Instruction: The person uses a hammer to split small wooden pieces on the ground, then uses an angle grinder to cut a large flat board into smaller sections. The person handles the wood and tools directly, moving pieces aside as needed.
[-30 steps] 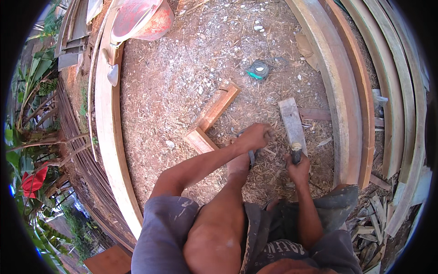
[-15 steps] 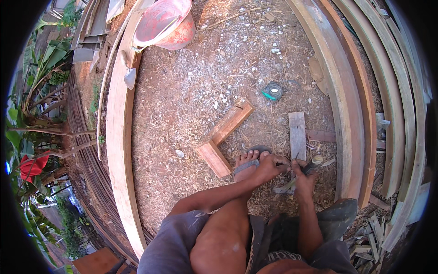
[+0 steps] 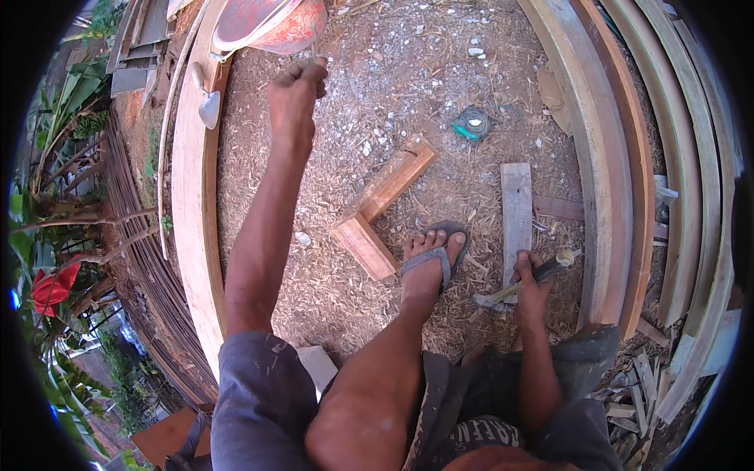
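Observation:
My left hand (image 3: 294, 98) is stretched forward with its fingers closed, close below the red-stained bucket (image 3: 302, 27). Something thin seems to stick out at its fingertips, too small to name. Low at the right, my right hand (image 3: 531, 281) grips a hammer (image 3: 552, 268) by its dark handle, the head pointing left near the ground. Under the hammer lies a grey board (image 3: 516, 200). Left of my sandalled foot (image 3: 424, 271), two short wood blocks (image 3: 397, 182) meet in an L shape, with a dark bent piece on the upper one.
A trowel (image 3: 209, 106) rests on the long beam (image 3: 192, 196) at the left. A round dark-and-green tape measure (image 3: 471, 123) lies on the chip-strewn ground. Long timbers (image 3: 609, 173) run along the right side, with scrap wood (image 3: 640, 392) at the lower right.
My left hand has left the spot beside my right hand and swung far forward and left toward the bucket. My right hand keeps the hammer, now more plainly visible.

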Available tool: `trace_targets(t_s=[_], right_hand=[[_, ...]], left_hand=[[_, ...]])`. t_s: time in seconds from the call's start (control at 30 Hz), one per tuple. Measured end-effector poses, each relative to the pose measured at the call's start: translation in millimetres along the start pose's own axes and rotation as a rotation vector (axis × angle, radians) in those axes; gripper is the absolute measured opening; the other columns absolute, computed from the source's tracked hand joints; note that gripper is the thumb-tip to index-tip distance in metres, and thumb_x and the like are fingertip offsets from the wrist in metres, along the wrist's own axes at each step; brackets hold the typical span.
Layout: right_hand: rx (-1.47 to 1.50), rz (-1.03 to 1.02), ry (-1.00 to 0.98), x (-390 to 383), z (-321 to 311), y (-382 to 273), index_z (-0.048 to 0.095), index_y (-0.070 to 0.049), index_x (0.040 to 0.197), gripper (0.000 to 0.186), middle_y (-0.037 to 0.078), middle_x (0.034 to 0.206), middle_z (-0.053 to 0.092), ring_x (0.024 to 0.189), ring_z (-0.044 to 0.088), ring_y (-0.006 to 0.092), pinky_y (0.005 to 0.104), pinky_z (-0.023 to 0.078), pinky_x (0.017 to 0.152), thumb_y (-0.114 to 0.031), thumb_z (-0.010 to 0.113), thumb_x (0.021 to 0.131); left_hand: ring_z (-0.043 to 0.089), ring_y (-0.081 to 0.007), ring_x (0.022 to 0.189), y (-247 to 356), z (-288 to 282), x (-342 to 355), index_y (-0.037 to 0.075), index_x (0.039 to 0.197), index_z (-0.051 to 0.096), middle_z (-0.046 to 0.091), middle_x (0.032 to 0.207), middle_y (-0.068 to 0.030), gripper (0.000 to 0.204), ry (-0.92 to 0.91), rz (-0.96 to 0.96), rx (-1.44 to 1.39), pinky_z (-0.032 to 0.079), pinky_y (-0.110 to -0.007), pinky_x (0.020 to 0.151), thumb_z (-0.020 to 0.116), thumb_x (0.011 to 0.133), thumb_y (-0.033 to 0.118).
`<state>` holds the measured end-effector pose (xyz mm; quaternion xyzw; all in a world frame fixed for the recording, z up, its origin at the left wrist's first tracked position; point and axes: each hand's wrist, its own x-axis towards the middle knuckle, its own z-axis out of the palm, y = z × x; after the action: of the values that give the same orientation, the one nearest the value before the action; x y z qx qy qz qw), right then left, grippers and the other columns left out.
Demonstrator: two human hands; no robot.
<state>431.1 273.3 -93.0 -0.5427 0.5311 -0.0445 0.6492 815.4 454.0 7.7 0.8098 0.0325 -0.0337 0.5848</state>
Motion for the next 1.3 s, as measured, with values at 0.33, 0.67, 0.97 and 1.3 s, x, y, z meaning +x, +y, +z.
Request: trace_targets(t_s=[0.33,0.67,0.97,1.3], right_hand=[[-0.179,-0.089,0.008,2,1,33,0.062,0.001,0.106,0.026,0.001,0.081,0.059,0.072,0.052,0.0091,0.0264,0.042,0.066,-0.022,0.067,0.096],[-0.139,-0.083,-0.066,23,4,47,0.062,0.001,0.106,0.022,0.004,0.087,0.063,0.076,0.055,0.0102,0.0275,0.044,0.07,-0.017,0.064,0.094],[-0.173,-0.088,-0.014,29,7,50,0.066,0.001,0.097,0.018,0.001,0.076,0.062,0.069,0.055,0.0098,0.0288,0.045,0.063,-0.016,0.067,0.092],[-0.328,-0.264,0.184,47,5,88,0.069,0.001,0.095,0.024,0.012,0.082,0.07,0.075,0.066,0.0218,0.0364,0.051,0.073,-0.022,0.068,0.089]], left_hand=[[0.045,-0.0332,0.133,-104,-59,-53,0.014,0.132,0.058,0.045,0.144,-0.0129,0.055,-0.392,0.777,1.033,0.042,-0.051,0.108,0.068,0.08,0.001],[0.047,-0.034,0.131,-124,-97,-143,0.014,0.133,0.054,0.044,0.145,-0.0136,0.068,-1.324,0.886,1.288,0.039,-0.053,0.111,0.079,0.07,0.012],[0.059,-0.0401,0.113,-141,-75,-103,0.007,0.128,0.047,0.056,0.128,-0.0213,0.075,-0.862,0.116,0.86,0.049,-0.049,0.097,0.086,0.07,0.033],[0.067,-0.0422,0.093,-132,-43,-155,-0.002,0.122,0.045,0.065,0.1,-0.0268,0.071,-0.692,-0.171,0.692,0.053,-0.046,0.08,0.08,0.072,0.034]])
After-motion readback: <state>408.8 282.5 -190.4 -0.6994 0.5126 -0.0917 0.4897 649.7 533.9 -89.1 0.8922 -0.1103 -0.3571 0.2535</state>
